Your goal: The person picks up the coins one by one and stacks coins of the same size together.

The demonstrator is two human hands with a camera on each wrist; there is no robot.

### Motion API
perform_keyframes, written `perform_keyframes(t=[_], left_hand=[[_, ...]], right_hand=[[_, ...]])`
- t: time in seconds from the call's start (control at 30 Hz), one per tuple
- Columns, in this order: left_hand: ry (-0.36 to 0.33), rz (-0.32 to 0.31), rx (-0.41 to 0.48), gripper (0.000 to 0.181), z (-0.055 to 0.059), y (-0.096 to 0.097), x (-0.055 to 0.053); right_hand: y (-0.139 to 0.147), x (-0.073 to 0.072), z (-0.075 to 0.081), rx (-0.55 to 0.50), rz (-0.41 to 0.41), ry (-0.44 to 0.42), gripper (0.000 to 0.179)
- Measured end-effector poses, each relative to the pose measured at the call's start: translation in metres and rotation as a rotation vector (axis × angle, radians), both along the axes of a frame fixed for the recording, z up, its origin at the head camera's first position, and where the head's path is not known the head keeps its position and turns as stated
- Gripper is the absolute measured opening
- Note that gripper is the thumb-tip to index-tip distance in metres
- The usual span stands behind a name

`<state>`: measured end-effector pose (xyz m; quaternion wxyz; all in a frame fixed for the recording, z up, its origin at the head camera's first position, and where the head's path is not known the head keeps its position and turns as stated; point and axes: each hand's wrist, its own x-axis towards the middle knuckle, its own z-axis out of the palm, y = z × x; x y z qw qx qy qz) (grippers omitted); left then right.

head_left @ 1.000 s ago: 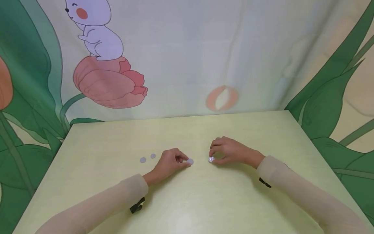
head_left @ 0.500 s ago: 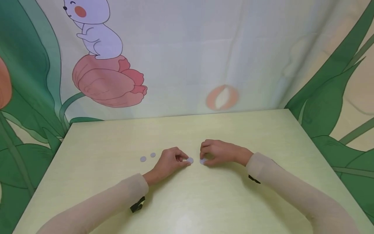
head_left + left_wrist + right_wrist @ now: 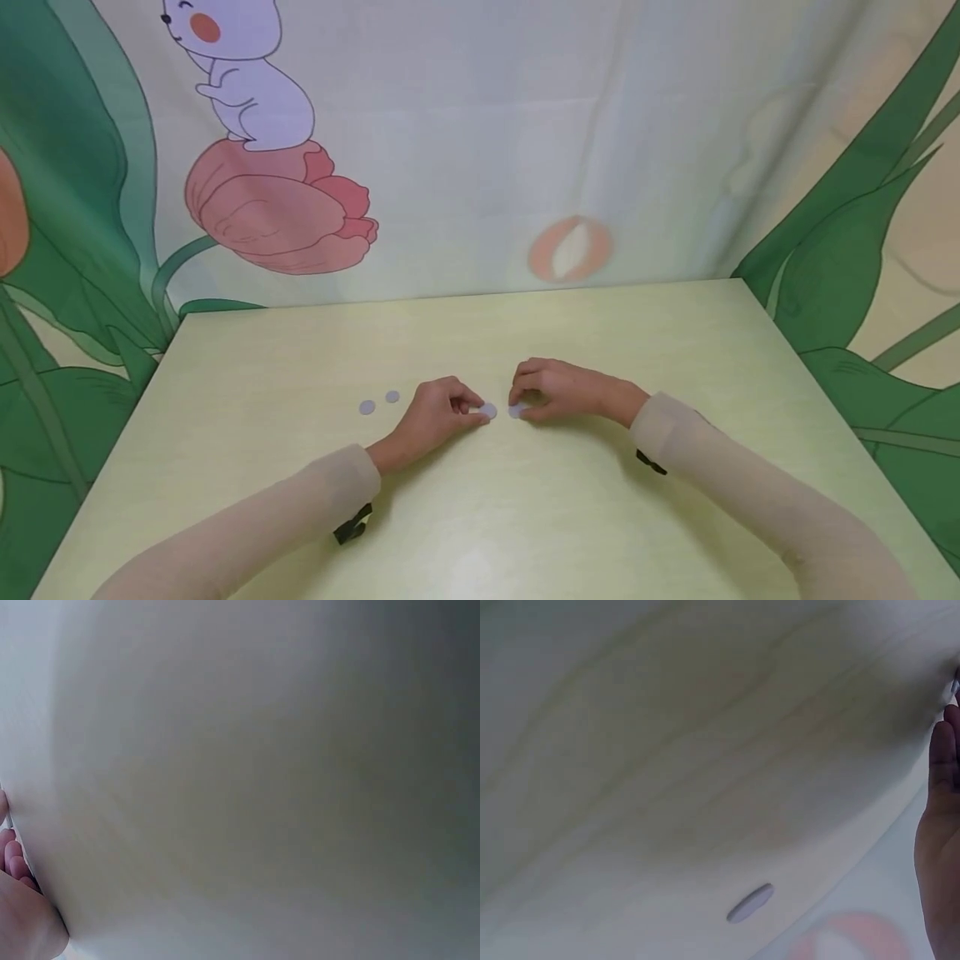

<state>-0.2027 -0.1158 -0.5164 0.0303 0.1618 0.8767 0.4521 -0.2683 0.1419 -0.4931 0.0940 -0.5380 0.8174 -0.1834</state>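
In the head view my left hand [image 3: 437, 415] pinches a small silver coin [image 3: 490, 411] by its edge between thumb and fingers, low over the table. Just to its right, my right hand [image 3: 562, 392] pinches another silver coin [image 3: 516, 411], partly covered by the fingers. A narrow gap separates the two coins. Left of my left hand lie two more flat coins [image 3: 367, 407], side by side. The left wrist view has only part of the left hand [image 3: 30, 919] at its edge. A lone coin [image 3: 751, 903] shows in the right wrist view, away from the right hand [image 3: 939, 832].
A pale yellow-green table [image 3: 480, 517] spans the space under both arms. Behind it hangs a printed curtain [image 3: 465, 167] with flowers, leaves and a white cartoon animal. Dark straps [image 3: 352, 525] show under the sleeve cuffs.
My right hand has moved left with its coin, close to the coin in my left hand, and slowed there. The left hand has stayed in place.
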Motion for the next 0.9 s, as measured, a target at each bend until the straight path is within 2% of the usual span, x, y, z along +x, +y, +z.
perform_keyframes(t=[0.2,0.27,0.53,0.7,0.8,0.9], left_hand=[[-0.010,0.000,-0.003,0.014,-0.002,0.002,0.000],[-0.015,-0.001,-0.004,0.014,-0.001,0.002,0.000],[-0.022,0.013,-0.007,0.016,0.004,0.002,0.001],[-0.054,0.007,0.001,0.029,0.005,0.002,-0.001],[-0.066,0.013,0.030,0.037,0.013,-0.005,-0.003],[-0.054,0.042,0.040,0.040,0.029,-0.023,-0.004]], right_hand=[[0.005,0.006,-0.003,-0.037,-0.132,-0.152,0.022],[0.006,0.010,-0.003,-0.057,-0.180,-0.177,0.024],[0.005,0.022,-0.010,-0.148,-0.297,-0.152,0.018],[0.006,0.026,-0.013,-0.196,-0.326,-0.160,0.013],[0.005,0.026,-0.015,-0.195,-0.334,-0.171,0.013],[0.004,0.026,-0.015,-0.189,-0.346,-0.178,0.014]])
